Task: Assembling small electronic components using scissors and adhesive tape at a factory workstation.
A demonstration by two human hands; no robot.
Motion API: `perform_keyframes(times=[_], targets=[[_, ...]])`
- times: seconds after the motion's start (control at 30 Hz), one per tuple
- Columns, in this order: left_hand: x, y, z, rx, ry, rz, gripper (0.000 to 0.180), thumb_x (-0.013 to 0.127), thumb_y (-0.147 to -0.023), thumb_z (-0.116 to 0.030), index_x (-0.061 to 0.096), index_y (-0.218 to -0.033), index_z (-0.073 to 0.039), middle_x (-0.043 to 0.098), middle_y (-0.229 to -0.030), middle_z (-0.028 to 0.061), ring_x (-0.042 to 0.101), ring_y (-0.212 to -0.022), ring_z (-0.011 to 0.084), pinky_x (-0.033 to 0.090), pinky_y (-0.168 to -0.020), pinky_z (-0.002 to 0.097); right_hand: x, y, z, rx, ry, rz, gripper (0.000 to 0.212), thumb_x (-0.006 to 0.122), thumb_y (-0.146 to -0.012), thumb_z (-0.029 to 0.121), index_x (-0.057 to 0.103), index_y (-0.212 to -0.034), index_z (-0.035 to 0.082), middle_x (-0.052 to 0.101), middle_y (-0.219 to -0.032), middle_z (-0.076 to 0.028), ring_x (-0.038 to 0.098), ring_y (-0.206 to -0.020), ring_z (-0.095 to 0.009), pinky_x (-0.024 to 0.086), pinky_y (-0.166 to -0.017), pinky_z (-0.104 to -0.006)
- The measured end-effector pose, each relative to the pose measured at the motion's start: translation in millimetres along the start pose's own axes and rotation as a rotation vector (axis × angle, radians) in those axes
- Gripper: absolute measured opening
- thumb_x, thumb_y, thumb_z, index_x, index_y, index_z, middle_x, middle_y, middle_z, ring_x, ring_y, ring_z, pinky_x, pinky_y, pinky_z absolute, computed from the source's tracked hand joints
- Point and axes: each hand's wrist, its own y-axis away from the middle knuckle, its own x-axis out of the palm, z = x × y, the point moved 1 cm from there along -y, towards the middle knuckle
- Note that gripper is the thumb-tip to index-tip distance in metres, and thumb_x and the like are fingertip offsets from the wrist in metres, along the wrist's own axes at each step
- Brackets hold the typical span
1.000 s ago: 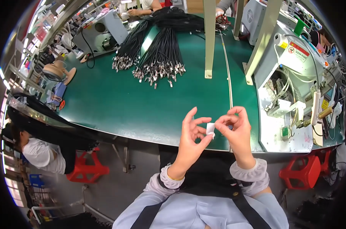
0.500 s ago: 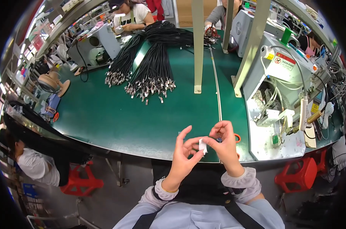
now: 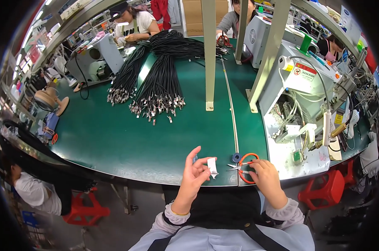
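Observation:
My left hand (image 3: 195,175) pinches a small white strip of tape (image 3: 212,166) between thumb and forefinger, just above the near edge of the green table (image 3: 114,142). My right hand (image 3: 265,179) rests on the table edge, its fingers touching the orange-handled scissors (image 3: 244,167) that lie there. A small dark roll of tape (image 3: 236,157) sits just beyond the scissors.
Bundles of black cables with metal ends (image 3: 156,90) lie on the far half of the table. A white machine with hoses (image 3: 300,100) stands at the right. Two upright posts (image 3: 209,54) rise mid-table. Other people work at the far side and at the left.
My hands have come apart: the right one let go of the white strip and dropped onto the scissors, while the left one keeps the strip.

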Motion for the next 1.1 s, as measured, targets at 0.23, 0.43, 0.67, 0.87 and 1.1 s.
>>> perform_keyframes(times=[0.23,0.43,0.67,0.87,1.1], targets=[[0,1,-3,-0.005,-0.011,0.035,0.080,0.059,-0.072,0.011,0.019,-0.138,-0.008,0.051,-0.117,0.0198,0.057,-0.084,0.0159,0.050,-0.074,0.0269,8,-9,-12,-0.128,0.133,0.011,0.027,0.062,-0.066,0.000,0.058,-0.092,0.005,0.058,-0.094,-0.009,0.056,-0.088,-0.027,0.044,-0.078,-0.0343],[2,2,-7,-0.012,-0.029,0.037,0.085,0.061,-0.070,0.013,0.016,-0.139,-0.008,0.050,-0.119,0.0205,0.056,-0.089,0.0165,0.051,-0.077,0.0287,5,-17,-18,-0.096,0.193,0.137,0.026,0.059,-0.067,0.001,0.059,-0.092,0.006,0.053,-0.082,-0.007,0.054,-0.081,-0.025,0.043,-0.070,-0.0355],[1,4,-7,0.014,-0.033,0.068,0.086,0.062,-0.071,0.013,0.014,-0.140,-0.008,0.048,-0.120,0.0209,0.055,-0.092,0.0173,0.052,-0.075,0.0270,-6,-14,-11,-0.093,0.069,0.172,0.027,0.061,-0.065,0.004,0.058,-0.093,0.006,0.053,-0.084,-0.007,0.054,-0.082,-0.025,0.044,-0.068,-0.0357],[1,5,-8,0.017,-0.075,0.085,0.086,0.061,-0.072,0.012,0.013,-0.140,-0.008,0.046,-0.122,0.0210,0.054,-0.095,0.0178,0.052,-0.074,0.0258,-11,-15,-7,-0.085,0.084,0.208,0.033,0.065,-0.063,0.007,0.057,-0.095,0.006,0.053,-0.083,-0.007,0.055,-0.084,-0.025,0.046,-0.070,-0.0355],[1,5,-10,0.003,-0.079,0.108,0.086,0.060,-0.072,0.013,0.013,-0.140,-0.009,0.046,-0.123,0.0208,0.054,-0.097,0.0180,0.052,-0.074,0.0251,-4,-15,-14,-0.017,0.133,0.249,0.031,0.066,-0.062,0.006,0.058,-0.092,0.006,0.055,-0.080,-0.008,0.057,-0.077,-0.025,0.047,-0.068,-0.0333]])
